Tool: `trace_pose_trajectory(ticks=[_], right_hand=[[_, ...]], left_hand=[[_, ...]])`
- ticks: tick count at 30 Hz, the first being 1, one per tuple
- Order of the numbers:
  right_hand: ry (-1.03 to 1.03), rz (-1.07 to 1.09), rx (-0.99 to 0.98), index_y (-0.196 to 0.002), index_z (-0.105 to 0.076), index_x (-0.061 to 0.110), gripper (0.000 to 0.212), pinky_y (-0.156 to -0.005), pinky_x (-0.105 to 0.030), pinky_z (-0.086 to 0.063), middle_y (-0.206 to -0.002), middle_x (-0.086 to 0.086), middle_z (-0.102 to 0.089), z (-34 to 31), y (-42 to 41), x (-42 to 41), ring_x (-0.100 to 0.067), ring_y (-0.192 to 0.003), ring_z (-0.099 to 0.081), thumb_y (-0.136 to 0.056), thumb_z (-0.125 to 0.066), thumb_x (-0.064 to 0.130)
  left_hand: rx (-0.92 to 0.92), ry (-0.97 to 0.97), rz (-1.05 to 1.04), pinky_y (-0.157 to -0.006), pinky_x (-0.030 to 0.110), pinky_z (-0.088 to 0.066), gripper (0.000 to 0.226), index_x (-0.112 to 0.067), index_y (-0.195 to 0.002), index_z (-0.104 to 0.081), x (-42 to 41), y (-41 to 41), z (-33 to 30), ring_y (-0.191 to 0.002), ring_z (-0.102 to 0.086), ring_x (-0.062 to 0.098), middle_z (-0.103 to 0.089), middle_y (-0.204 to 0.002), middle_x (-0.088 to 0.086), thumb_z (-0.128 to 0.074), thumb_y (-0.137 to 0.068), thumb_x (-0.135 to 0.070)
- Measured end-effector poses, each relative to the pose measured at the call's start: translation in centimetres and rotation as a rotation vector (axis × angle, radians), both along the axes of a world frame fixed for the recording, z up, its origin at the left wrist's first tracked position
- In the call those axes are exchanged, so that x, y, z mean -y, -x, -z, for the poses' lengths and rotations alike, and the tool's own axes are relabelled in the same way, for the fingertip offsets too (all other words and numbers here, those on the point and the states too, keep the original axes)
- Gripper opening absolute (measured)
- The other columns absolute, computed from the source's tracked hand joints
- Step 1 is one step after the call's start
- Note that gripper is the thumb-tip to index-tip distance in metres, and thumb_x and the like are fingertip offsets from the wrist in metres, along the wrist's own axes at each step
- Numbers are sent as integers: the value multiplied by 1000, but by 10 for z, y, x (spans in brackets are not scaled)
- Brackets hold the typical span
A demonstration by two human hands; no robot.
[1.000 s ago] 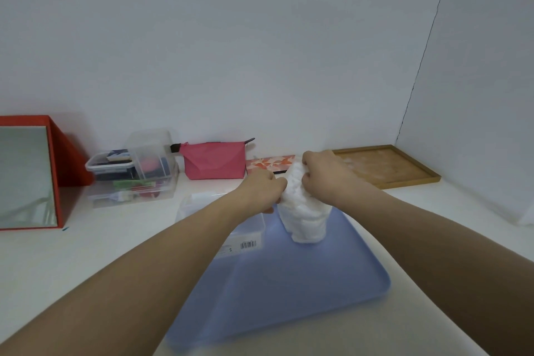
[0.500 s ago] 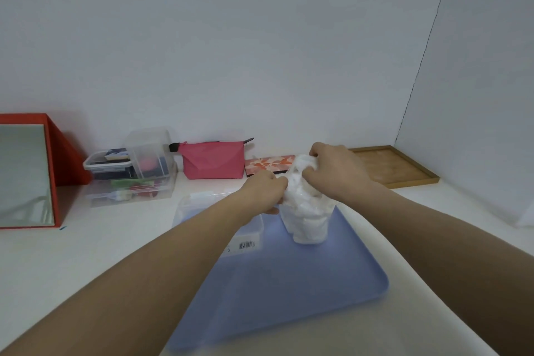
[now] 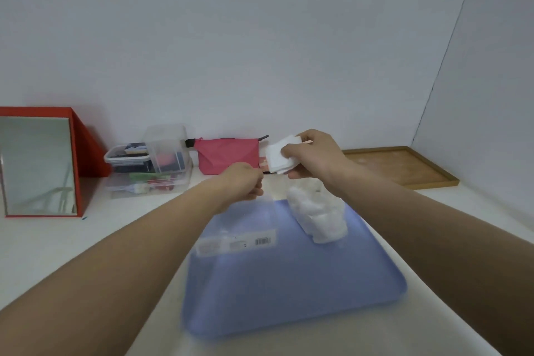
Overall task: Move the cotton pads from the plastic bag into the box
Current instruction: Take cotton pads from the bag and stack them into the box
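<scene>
**One stack lifted, one bag on the tray**

One small stack of white square cotton pads (image 3: 281,158) is sitting pinched in my right hand (image 3: 313,154), above the one crinkled plastic bag (image 3: 318,217) standing on the blue tray (image 3: 289,292). My left hand (image 3: 244,185) is curling tight; whether it is gripping anything, I cannot tell. One clear box (image 3: 245,228) is lying beside the bag.

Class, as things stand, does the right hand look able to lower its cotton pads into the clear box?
Probably yes: the right hand holds the cotton pads above the tray, and the clear box sits just below-left; only the left hand hovers near its far edge.
</scene>
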State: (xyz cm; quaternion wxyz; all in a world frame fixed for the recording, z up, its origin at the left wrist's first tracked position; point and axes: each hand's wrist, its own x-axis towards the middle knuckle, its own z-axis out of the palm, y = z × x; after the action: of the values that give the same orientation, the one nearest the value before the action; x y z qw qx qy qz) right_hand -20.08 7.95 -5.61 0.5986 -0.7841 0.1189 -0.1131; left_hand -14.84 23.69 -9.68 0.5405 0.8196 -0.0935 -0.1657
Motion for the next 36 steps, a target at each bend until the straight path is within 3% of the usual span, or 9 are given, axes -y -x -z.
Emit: trace_pose_trajectory(ticks=[5,8,10,14,20,25,28,31,36], right_hand=[[185,-125,-33,-83,-52,11,16,-66,-36,-63,-89,-10,-69,10,-8,-48,-27,-63,-72,-83,-67,12],[323,-209,-84,-84,-50,9,22,-68,-49,-62,-90,-22,-72,24,-16,-78,-33,-69,-75,-81,-71,14],[455,-235,-119,-81,-50,8,21,-66,-54,-60,-89,-25,-71,36,-24,-91,-38,-71,-74,-80,-71,15],[697,-195,-158,-82,-48,10,19,-62,-43,-61,-83,-13,-65,61,-40,-103,-33,-65,-72,-82,-66,18],[831,-114,-179,-107,-42,10,34,-64,-32,-38,-102,-10,-56,93,-55,-123,-26,-84,-52,-86,-67,20],[670,-185,-235,-112,-44,8,45,-53,-26,-37,-99,-9,-57,106,-59,-134,-26,-85,-57,-84,-72,29],[386,-232,-317,-101,-51,7,33,-73,-37,-58,-95,-10,-67,106,-63,-131,-30,-89,-70,-84,-70,29],[26,-288,-404,-102,-62,-2,23,-86,-45,-59,-96,-19,-73,104,-67,-125,-35,-90,-73,-87,-61,15],[-48,-302,-464,-111,-66,0,30,-91,-37,-57,-108,-18,-72,99,-63,-113,-29,-95,-69,-92,-54,20]], left_hand=[[234,-354,-177,-81,35,-43,13,-11,-104,-54,-72,-25,16,-93,-54,27,-60,-111,12,-52,-96,-22],[104,-389,-181,-91,33,-42,47,-15,-139,-44,-101,-25,33,-116,-51,28,-49,-134,9,-58,-96,-29],[-8,-323,-138,-93,36,-49,56,-21,-146,-39,-110,-22,44,-115,-55,28,-50,-136,11,-61,-95,-29],[6,-318,-98,-75,30,-57,45,-19,-135,-50,-114,-26,59,-90,-62,23,-60,-114,11,-64,-92,-15],[14,-262,-86,-66,26,-58,33,-15,-118,-57,-113,-37,58,-88,-66,23,-64,-109,14,-69,-87,-8],[24,-333,69,-83,40,-58,55,-16,-113,-45,-115,-33,61,-98,-62,28,-56,-115,8,-79,-71,-10],[47,-370,111,-70,35,-50,61,-15,-110,-38,-114,-32,62,-84,-51,19,-55,-110,8,-83,-69,-15],[134,-430,112,-59,27,-40,62,-11,-107,-35,-107,-31,63,-74,-46,14,-51,-95,7,-85,-71,-19],[283,-537,103,-54,24,-39,62,-14,-104,-34,-102,-31,63,-68,-47,13,-54,-90,7,-86,-74,-27]])
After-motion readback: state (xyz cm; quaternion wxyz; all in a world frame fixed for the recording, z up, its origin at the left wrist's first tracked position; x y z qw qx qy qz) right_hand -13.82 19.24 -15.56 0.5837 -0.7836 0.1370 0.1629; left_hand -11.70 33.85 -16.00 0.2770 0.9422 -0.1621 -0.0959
